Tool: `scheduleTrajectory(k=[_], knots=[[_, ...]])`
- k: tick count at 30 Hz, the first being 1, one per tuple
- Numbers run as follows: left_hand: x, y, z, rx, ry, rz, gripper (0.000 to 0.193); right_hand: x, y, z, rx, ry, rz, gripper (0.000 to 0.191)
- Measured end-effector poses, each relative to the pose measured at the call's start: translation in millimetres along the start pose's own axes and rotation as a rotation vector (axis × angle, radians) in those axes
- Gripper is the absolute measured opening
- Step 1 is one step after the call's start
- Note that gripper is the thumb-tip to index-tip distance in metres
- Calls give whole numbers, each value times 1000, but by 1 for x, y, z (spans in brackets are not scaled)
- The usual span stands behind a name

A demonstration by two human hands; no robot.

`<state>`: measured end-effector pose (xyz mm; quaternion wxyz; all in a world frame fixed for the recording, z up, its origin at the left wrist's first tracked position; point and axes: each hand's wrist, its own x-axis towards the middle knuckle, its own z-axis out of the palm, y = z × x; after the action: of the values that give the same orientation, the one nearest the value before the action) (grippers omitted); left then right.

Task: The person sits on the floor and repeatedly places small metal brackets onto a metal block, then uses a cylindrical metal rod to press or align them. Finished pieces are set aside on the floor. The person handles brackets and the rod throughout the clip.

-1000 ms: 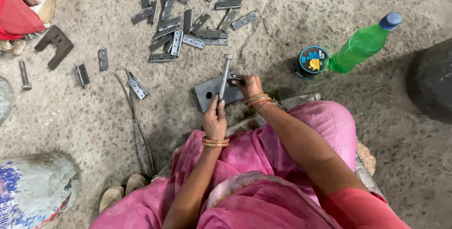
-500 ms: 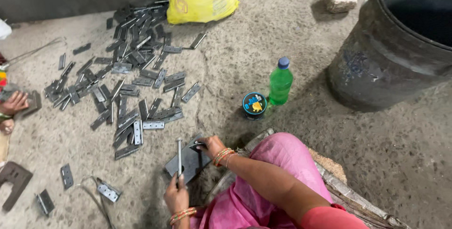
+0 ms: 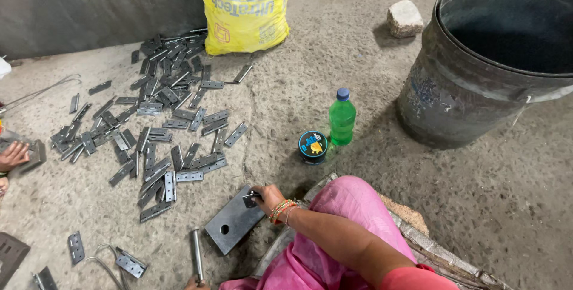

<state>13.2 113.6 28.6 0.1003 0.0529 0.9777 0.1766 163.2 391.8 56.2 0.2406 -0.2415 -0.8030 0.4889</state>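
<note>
My right hand point(image 3: 267, 197), bangles at the wrist, pinches a small dark metal piece point(image 3: 250, 198) on the top corner of a thick grey steel plate with a hole point(image 3: 230, 224) lying on the floor. My left hand point(image 3: 196, 283) barely shows at the bottom edge. It grips the lower end of a short steel rod point(image 3: 196, 252), which stands just left of the plate and does not touch it. My pink-clad knee point(image 3: 352, 206) is right of the plate.
Several grey metal hinges point(image 3: 149, 129) are scattered over the concrete floor at left. A yellow sack point(image 3: 245, 6), a green bottle point(image 3: 342, 118), a small blue tin point(image 3: 313, 147), a stone point(image 3: 404, 18) and a large black tub point(image 3: 477, 81) stand around. Another person's hand point(image 3: 12, 156) is at the left edge.
The view has swung up and away from my lap. The rod has come off the plate and moved left and back with my left hand. My right hand stays on the plate.
</note>
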Motion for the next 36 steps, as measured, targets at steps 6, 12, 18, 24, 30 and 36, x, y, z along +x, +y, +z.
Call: scheduleTrajectory(k=[6, 12, 18, 24, 30, 36], knots=[[-7, 0, 9, -32, 30, 38, 25, -1, -8, -7, -38, 82, 68, 25], [-7, -16, 25, -61, 122, 136, 24, -8, -33, -46, 74, 36, 77, 31], [-11, -5, 20, -43, 58, 60, 25, -40, -76, -150, 117, -52, 115, 23], [-17, 8, 6, 7, 18, 32, 25, -84, -137, -292, 233, 363, 23, 27], [-16, 3, 18, 20, 22, 24, 24, -69, -194, -465, -490, 1140, -527, 28], [-26, 6, 9, 34, 29, 22, 24, -31, -208, -485, -822, 1175, -480, 60]])
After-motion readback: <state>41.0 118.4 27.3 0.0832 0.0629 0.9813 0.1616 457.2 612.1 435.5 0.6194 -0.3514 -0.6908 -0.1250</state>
